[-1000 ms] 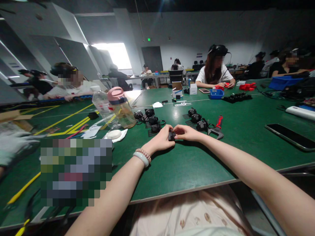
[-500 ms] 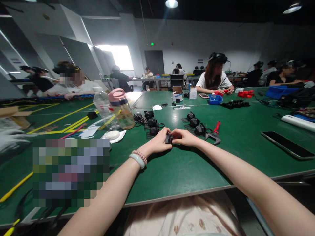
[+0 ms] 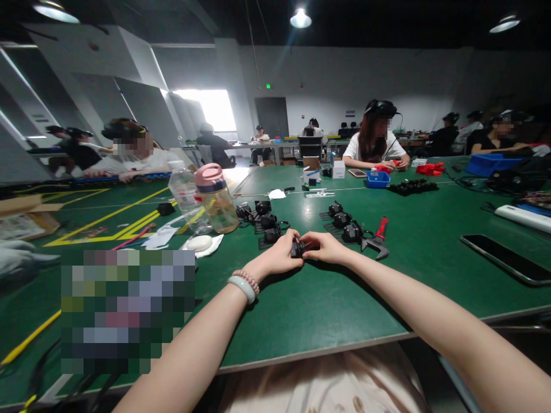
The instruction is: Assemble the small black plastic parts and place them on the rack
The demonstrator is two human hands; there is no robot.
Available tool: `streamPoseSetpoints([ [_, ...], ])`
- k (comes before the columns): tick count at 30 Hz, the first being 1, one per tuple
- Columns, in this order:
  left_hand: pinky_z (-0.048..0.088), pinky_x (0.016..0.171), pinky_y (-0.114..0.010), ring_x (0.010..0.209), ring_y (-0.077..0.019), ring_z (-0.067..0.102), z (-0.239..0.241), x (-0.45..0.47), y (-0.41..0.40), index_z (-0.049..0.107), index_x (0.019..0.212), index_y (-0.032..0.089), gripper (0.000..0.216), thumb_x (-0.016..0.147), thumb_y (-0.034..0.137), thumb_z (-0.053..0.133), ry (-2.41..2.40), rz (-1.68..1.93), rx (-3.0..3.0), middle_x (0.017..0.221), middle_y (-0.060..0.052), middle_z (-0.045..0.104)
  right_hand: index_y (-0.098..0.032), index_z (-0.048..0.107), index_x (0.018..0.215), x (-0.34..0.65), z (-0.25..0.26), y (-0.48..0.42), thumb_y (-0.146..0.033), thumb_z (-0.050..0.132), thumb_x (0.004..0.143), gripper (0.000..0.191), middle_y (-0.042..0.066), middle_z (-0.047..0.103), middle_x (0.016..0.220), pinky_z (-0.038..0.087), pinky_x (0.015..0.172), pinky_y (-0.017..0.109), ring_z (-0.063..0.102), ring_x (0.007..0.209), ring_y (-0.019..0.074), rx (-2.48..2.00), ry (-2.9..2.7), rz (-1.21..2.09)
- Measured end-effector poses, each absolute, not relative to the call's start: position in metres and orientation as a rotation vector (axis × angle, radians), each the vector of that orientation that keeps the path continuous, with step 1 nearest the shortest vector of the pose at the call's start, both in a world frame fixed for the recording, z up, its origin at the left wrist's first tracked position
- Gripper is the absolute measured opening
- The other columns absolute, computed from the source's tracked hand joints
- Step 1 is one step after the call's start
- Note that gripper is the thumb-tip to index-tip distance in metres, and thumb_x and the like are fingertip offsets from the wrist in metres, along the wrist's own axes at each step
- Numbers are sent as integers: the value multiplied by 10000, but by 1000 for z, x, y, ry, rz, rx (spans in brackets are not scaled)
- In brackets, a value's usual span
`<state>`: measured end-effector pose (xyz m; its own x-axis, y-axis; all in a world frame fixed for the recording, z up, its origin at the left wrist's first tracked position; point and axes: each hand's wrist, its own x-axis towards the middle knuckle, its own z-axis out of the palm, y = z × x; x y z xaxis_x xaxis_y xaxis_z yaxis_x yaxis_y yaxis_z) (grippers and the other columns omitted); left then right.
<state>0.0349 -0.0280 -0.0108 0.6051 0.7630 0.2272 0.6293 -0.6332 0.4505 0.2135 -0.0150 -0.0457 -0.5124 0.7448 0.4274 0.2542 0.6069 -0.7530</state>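
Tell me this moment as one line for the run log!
left hand: holding black part | right hand: fingertips at black part | right side: adjustable wrench, phone

Part (image 3: 296,250) between fingers (image 3: 293,236), left of wrench (image 3: 380,235)

Smooth green table top (image 3: 275,327) with a soft sheen, edged in front by a thin pale border (image 3: 318,353). Near this edge at right, a phone (image 3: 508,261) with a glossy, glass-like screen; farther in, a black part (image 3: 297,250) of plastic appearance, an adjustable wrench (image 3: 376,246) with dull grey metal head, a clear, shiny plastic bottle (image 3: 183,189), and a transparent drinking cup (image 3: 220,211) with a smooth pink lid (image 3: 209,175).
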Motion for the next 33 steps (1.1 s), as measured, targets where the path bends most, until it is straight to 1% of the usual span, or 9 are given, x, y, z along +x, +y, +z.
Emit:
streamPoseSetpoints([
  [4,392,733,-311,849,-186,475,-11,36,-28,338,1081,158,548,590,269,553,1104,598,2507,949,-58,453,-168,528,1011,213,-47,-14,-206,602,624,396,37,601,925,453,747,272,580,793,129,-763,-2064,794],
  [8,389,757,-311,876,-189,475,-12,36,-27,337,1089,161,552,589,256,550,1091,599,2506,972,-61,452,-175,530,1023,213,-49,-14,-212,606,621,411,35,596,946,449,756,275,578,789,130,-784,-2060,738],
  [13,391,752,-316,863,-191,478,-10,37,-28,358,1063,158,526,586,267,549,1103,597,2499,961,-59,459,-180,527,1037,214,-49,-13,-220,598,633,411,35,600,931,448,753,279,582,772,127,-801,-2064,770],
  [18,386,757,-327,847,-189,476,-8,38,-30,378,1037,147,503,577,257,547,1127,604,2488,941,-58,462,-184,518,1057,214,-50,-12,-249,576,663,404,35,607,910,437,775,292,575,805,136,-792,-2085,793],
  [22,386,750,-327,841,-186,475,-8,38,-31,380,1035,152,497,577,252,546,1115,611,2488,938,-55,463,-183,507,1074,215,-49,-13,-270,543,697,389,40,601,937,428,781,288,564,833,140,-771,-2114,791],
  [30,381,765,-326,851,-185,476,-7,38,-30,384,1027,148,488,576,241,548,1105,621,2488,944,-60,467,-164,509,1084,214,-46,-13,-293,494,736,371,55,594,949,419,751,283,547,833,148,-799,-2175,677],
  [33,383,758,-325,841,-182,476,-8,38,-30,378,1028,149,477,589,244,538,1108,601,2513,940,-58,465,-157,512,1079,214,-47,-12,-295,489,740,367,57,590,963,414,757,278,544,839,146,-797,-2166,688],
])
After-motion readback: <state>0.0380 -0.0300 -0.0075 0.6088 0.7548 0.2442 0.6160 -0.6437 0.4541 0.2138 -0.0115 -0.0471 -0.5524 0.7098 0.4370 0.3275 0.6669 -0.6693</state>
